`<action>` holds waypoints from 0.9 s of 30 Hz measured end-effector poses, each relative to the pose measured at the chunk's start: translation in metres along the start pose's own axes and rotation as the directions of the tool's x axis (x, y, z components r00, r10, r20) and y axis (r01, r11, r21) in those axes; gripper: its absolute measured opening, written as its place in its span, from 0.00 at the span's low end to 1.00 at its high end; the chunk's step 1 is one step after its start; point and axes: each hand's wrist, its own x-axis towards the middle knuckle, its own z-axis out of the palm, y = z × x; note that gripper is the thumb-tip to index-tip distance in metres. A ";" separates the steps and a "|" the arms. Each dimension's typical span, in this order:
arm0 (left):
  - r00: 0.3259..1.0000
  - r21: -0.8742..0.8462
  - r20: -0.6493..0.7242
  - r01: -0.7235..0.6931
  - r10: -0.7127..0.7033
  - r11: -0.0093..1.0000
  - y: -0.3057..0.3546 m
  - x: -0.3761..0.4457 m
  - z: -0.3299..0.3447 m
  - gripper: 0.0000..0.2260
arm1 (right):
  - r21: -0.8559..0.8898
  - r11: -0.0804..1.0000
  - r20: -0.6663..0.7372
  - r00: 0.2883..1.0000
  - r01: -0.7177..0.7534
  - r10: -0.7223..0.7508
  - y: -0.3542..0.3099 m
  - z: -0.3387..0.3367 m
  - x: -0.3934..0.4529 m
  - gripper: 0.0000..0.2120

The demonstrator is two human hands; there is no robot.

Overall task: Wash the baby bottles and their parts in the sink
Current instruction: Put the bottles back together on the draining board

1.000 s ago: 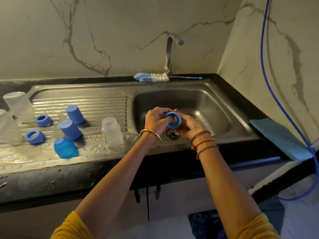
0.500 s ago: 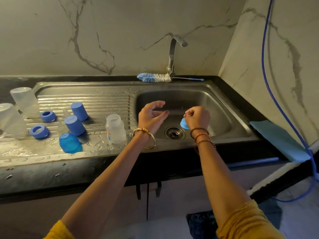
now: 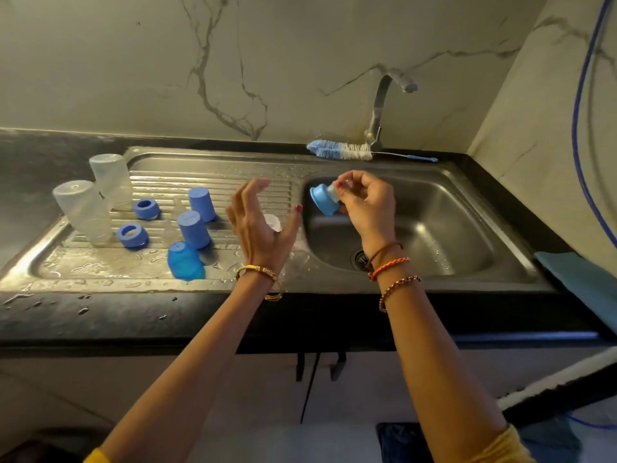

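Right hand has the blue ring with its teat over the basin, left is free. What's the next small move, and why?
Probably set the ring down on the drainboard beside the other blue rings: the right hand pinches it by the teat, tap off.

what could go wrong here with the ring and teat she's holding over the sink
1. The right hand pinches the blue ring by its clear teat only; wet, it may slip into the basin toward the drain.
2. The open left hand hovers over the draining board, in front of a clear bottle, and might topple it or the blue caps.
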 end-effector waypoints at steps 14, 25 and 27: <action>0.783 0.045 0.503 0.399 -0.366 0.916 -0.073 -0.002 -0.017 0.34 | -0.229 0.961 0.219 0.970 0.158 -0.107 -0.007 0.077 -0.018 0.04; 0.759 0.055 0.541 0.399 -0.364 0.915 -0.081 0.006 -0.018 0.29 | -0.266 0.947 0.364 0.929 0.178 -0.072 -0.005 0.077 -0.029 0.19; 0.750 0.052 0.554 0.402 -0.362 0.914 -0.080 0.009 -0.020 0.29 | -0.278 0.942 0.363 0.929 0.188 -0.078 -0.006 0.076 -0.029 0.20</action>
